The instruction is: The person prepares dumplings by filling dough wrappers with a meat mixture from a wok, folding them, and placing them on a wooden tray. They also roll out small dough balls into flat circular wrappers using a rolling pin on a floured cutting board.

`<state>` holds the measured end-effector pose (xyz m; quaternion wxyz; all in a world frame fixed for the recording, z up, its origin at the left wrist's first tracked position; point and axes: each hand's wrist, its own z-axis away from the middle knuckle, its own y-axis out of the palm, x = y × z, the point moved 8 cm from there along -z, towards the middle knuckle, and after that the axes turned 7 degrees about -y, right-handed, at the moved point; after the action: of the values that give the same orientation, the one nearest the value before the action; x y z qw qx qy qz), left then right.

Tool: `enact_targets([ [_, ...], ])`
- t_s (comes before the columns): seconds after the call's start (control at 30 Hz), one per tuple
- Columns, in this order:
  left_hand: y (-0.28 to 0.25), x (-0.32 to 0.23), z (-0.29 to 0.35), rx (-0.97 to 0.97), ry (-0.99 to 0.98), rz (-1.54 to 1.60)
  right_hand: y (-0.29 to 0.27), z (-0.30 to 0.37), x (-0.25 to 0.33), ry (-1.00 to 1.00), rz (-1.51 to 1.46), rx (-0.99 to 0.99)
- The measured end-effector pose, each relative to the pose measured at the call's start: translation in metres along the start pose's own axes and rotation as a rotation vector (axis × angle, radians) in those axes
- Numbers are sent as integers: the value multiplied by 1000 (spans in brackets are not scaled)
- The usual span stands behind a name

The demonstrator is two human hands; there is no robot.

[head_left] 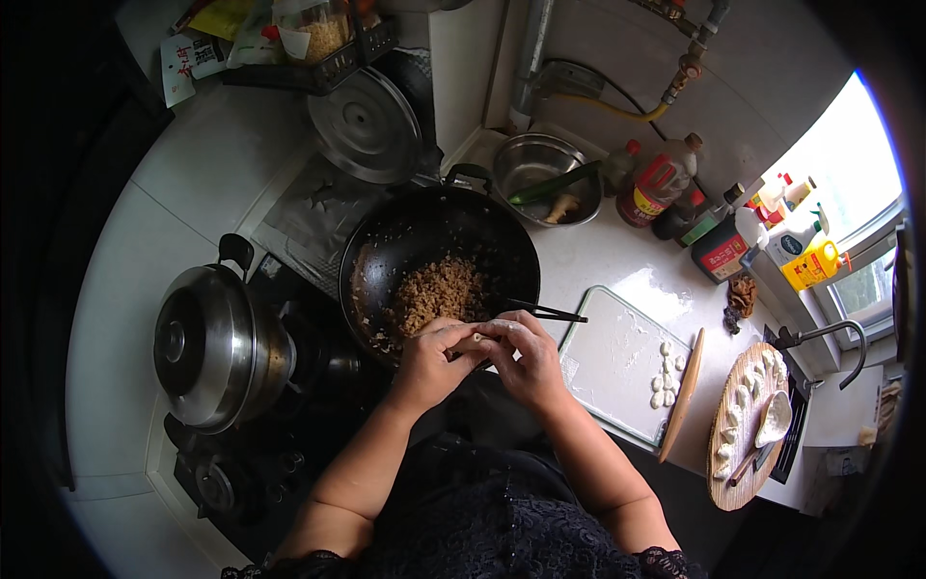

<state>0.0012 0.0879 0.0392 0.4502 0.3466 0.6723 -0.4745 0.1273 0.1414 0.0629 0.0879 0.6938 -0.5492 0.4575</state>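
While the left hand (pixel 431 365) and right hand (pixel 526 359) are pinching a pale dough piece (pixel 471 344) between their fingers, both are hovering over the near side of the wok (pixel 502 241), presumably keeping close to its brown mince (pixel 444 289). Farther right, dough lumps (pixel 668 397) are lying beside a rolling pin (pixel 683 398), seemingly for easy reach.

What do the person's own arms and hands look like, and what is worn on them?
The left hand and right hand wear no gloves; white powder marks the right one's fingers. The forearms are bare. Short black sleeves end in lace, matching the black top.
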Motion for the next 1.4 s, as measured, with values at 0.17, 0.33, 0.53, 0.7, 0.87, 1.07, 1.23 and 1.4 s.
enact_targets([
  [0.17,1,-6,1,1,-4,-39,1,5,-6,-84,48,9],
  [0.33,-3,-7,2,-17,15,-91,1,1,1,-64,1,15],
  [0.53,-4,-12,1,-57,76,-160,2,5,-2,-89,36,23],
  [0.7,-4,-16,4,-57,89,-244,2,3,4,-61,-7,33],
  [0.87,6,-20,4,-29,99,-251,-5,13,0,-101,84,30],
  [1.07,52,-17,2,131,10,-100,-48,34,-10,132,-45,-45],
  [1.23,118,-33,-6,277,26,-74,-104,62,-20,372,69,-55],
  [1.4,194,-39,-9,514,-116,-46,-167,103,-38,404,218,-128],
])
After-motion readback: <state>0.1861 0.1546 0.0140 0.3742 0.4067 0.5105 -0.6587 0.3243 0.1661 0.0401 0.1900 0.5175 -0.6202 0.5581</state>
